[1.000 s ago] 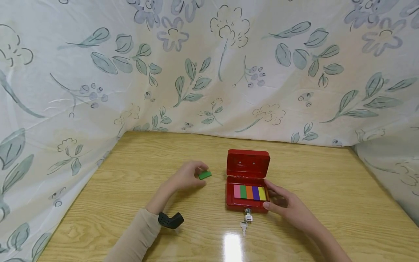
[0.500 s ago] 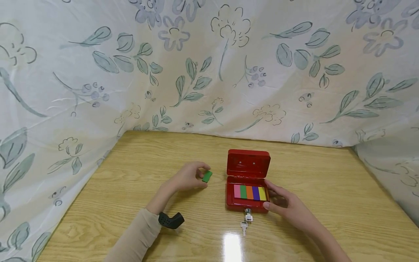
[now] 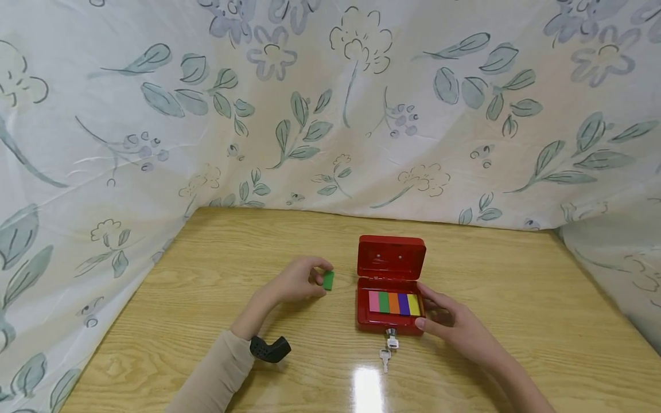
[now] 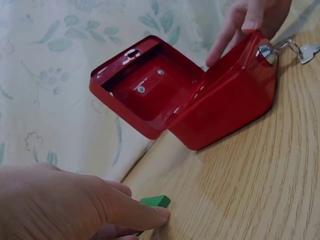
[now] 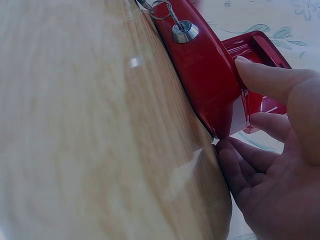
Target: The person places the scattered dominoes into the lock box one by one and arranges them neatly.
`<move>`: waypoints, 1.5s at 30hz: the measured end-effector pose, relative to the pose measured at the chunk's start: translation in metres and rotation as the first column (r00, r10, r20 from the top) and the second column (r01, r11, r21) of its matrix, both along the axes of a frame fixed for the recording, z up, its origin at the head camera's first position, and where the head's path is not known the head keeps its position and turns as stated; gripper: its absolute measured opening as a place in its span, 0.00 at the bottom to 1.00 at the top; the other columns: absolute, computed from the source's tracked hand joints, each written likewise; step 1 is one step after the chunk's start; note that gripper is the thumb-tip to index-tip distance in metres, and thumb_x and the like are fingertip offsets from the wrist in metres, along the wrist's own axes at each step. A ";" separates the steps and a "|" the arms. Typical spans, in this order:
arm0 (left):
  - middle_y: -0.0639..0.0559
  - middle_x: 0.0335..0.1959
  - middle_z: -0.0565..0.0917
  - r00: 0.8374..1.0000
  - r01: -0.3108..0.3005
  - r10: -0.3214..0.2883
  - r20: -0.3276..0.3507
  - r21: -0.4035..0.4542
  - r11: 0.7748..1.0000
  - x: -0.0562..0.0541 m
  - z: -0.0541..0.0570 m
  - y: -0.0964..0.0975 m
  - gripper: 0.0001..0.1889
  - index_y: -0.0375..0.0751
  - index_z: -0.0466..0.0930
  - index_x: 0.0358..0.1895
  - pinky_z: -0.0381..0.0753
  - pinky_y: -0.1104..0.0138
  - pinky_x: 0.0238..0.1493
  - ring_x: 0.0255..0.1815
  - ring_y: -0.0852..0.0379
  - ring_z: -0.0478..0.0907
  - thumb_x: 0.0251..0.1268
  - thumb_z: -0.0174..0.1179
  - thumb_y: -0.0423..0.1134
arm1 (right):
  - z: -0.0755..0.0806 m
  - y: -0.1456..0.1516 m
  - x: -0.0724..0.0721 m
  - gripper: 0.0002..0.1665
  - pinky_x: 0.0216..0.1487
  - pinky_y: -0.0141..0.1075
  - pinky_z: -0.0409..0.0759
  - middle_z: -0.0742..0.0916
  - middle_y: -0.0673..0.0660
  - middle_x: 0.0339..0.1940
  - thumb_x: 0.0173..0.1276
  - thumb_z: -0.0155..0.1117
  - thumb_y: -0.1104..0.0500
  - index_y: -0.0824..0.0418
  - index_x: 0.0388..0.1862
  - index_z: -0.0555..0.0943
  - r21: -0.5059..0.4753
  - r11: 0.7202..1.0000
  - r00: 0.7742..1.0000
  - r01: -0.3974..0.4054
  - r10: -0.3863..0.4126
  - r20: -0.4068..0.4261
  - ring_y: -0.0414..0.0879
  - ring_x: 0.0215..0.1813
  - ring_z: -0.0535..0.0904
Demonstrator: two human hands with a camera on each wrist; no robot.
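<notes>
My left hand (image 3: 298, 279) pinches a small green block (image 3: 328, 280) between thumb and fingers, left of the red cash box. In the left wrist view, one end of the green block (image 4: 156, 201) shows past the fingertips, close over the table. The cash box (image 3: 363, 320) stands with its lid (image 3: 391, 258) raised. Inside lies a row of coloured blocks (image 3: 394, 303): pink, green, orange, purple and yellow. My right hand (image 3: 448, 319) holds the box's right end, thumb on the front rim and fingers along the side, as the right wrist view also shows.
A key (image 3: 392, 342) sits in the lock at the box's front, and a second key (image 3: 384, 357) hangs from its ring onto the wooden table (image 3: 232, 246). Flowered cloth (image 3: 310, 143) hangs behind the table. A black strap device (image 3: 270, 348) is on the left wrist.
The green block has turned in my left fingers, from lying slantwise to nearly upright in the head view. The right hand and the cash box have stayed in place.
</notes>
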State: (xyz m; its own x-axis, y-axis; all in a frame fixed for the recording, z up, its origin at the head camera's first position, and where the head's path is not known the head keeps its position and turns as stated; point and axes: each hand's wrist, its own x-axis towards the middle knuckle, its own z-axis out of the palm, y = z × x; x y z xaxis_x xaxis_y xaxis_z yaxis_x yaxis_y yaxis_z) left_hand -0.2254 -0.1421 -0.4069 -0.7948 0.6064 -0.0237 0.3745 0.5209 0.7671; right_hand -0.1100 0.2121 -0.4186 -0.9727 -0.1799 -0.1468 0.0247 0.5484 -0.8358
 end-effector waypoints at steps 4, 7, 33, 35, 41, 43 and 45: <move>0.46 0.43 0.83 1.000 0.000 0.000 0.022 0.013 1.000 0.002 0.001 0.001 0.25 0.32 0.79 0.58 0.81 0.67 0.38 0.39 0.57 0.80 0.55 0.70 0.23 | 0.001 0.000 0.000 0.45 0.60 0.51 0.77 0.72 0.62 0.73 0.67 0.70 0.45 0.47 0.79 0.63 0.000 1.000 1.000 -0.005 0.005 -0.006 0.59 0.66 0.72; 0.46 0.44 0.83 1.000 -0.005 0.005 0.025 0.015 1.000 0.002 0.002 0.002 0.24 0.31 0.79 0.58 0.81 0.67 0.38 0.40 0.56 0.80 0.55 0.70 0.23 | 0.002 0.000 0.000 0.45 0.59 0.51 0.78 0.72 0.63 0.73 0.67 0.69 0.45 0.48 0.79 0.62 0.000 1.000 1.000 -0.014 0.014 -0.016 0.60 0.65 0.73; 0.50 0.46 0.82 1.000 0.000 0.000 -0.025 -0.009 1.000 0.000 -0.004 0.002 0.24 0.34 0.79 0.57 0.80 0.67 0.41 0.38 0.59 0.78 0.56 0.73 0.29 | 0.000 0.000 0.000 0.45 0.61 0.51 0.77 0.72 0.61 0.73 0.66 0.70 0.45 0.48 0.79 0.63 0.000 1.000 1.000 -0.003 0.003 -0.015 0.58 0.65 0.73; 0.50 0.45 0.82 1.000 -0.002 0.002 -0.027 -0.009 1.000 -0.001 -0.005 0.002 0.24 0.34 0.79 0.56 0.80 0.67 0.41 0.38 0.58 0.78 0.56 0.73 0.30 | 0.000 0.000 -0.001 0.45 0.61 0.51 0.77 0.72 0.61 0.73 0.67 0.70 0.45 0.48 0.79 0.63 -0.003 1.000 1.000 -0.006 0.006 -0.017 0.59 0.65 0.73; 0.50 0.47 0.83 0.999 0.005 -0.005 -0.043 -0.014 1.000 -0.001 -0.005 0.003 0.23 0.33 0.79 0.57 0.80 0.68 0.41 0.37 0.59 0.79 0.57 0.73 0.31 | 0.000 0.000 0.000 0.45 0.61 0.50 0.77 0.72 0.60 0.73 0.66 0.70 0.45 0.48 0.79 0.64 -0.003 1.000 1.000 -0.009 0.009 -0.023 0.58 0.65 0.73; 0.50 0.48 0.83 0.999 0.007 -0.007 -0.051 -0.014 1.000 0.000 -0.005 0.003 0.24 0.33 0.79 0.57 0.80 0.68 0.41 0.37 0.59 0.79 0.57 0.73 0.32 | 0.001 0.000 0.000 0.45 0.60 0.50 0.77 0.72 0.62 0.73 0.67 0.70 0.45 0.49 0.79 0.63 -0.001 1.000 0.999 -0.017 0.017 -0.030 0.59 0.65 0.73; 0.50 0.49 0.83 0.998 0.010 -0.011 -0.056 -0.013 1.000 0.000 -0.004 0.003 0.24 0.33 0.79 0.58 0.80 0.68 0.41 0.37 0.60 0.79 0.57 0.73 0.32 | 0.001 0.000 0.000 0.45 0.60 0.49 0.77 0.72 0.61 0.73 0.67 0.70 0.44 0.49 0.79 0.63 0.001 1.000 0.999 -0.014 0.014 -0.028 0.58 0.65 0.73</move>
State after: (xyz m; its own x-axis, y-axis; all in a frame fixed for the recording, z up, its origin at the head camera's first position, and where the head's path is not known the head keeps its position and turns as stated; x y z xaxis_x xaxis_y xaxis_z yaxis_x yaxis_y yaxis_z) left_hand -0.2255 -0.1393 -0.4108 -0.7886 0.6148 0.0132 0.4227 0.5264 0.7378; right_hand -0.1101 0.2121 -0.4171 -0.9738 -0.1938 -0.1194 -0.0068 0.5491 -0.8357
